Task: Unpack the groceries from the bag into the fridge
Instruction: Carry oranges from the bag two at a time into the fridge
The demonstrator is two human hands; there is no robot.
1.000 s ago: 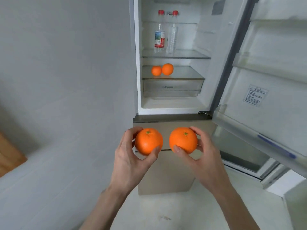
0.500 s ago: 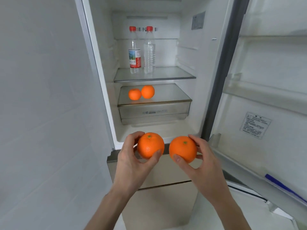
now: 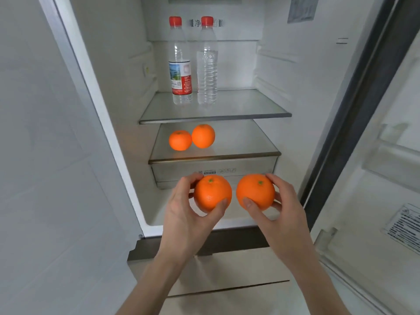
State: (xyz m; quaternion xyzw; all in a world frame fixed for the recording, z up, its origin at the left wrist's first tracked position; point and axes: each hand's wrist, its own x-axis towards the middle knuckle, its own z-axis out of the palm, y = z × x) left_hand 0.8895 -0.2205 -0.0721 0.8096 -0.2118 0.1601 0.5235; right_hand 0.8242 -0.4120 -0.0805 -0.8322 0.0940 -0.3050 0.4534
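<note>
The fridge (image 3: 118,123) stands open in front of me. My left hand (image 3: 188,221) grips one orange (image 3: 212,193) and my right hand (image 3: 281,214) grips a second orange (image 3: 255,192), side by side just in front of the crisper drawer (image 3: 213,172). Two more oranges (image 3: 180,140) (image 3: 203,135) lie touching on the lower glass shelf (image 3: 238,146). The grocery bag is out of view.
Two red-capped water bottles (image 3: 180,62) (image 3: 207,62) stand on the upper glass shelf (image 3: 245,108). The open fridge door (image 3: 375,178) with its door racks is at the right. A grey wall (image 3: 45,178) is at the left. A closed lower drawer front (image 3: 227,273) sits below my hands.
I have come closer to the fridge, which now fills the view. Both hands with their oranges have risen from below the compartment floor to the crisper drawer's height.
</note>
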